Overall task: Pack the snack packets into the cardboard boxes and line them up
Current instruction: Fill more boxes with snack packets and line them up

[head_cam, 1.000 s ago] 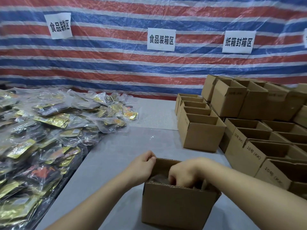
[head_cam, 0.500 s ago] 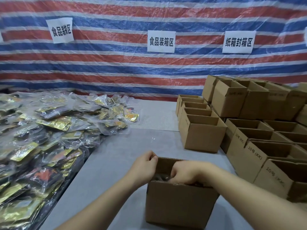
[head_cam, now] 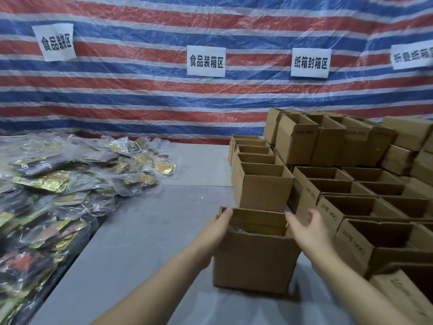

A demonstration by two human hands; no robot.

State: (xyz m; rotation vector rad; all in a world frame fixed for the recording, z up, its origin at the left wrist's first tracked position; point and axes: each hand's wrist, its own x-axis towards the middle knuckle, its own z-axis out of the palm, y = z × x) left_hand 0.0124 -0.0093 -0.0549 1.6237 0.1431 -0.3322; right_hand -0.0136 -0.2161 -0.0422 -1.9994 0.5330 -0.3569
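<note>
L grip [head_cam: 216, 227] holds packet-filled box [head_cam: 255, 261] side, R grip [head_cam: 304, 227] open beside it.

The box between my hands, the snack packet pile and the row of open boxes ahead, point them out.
box [head_cam: 253, 261], head view, front wall.
snack packet pile [head_cam: 54, 184], head view, a gold packet near its top.
row of open boxes [head_cam: 262, 191], head view, nearest box's front wall.
</note>
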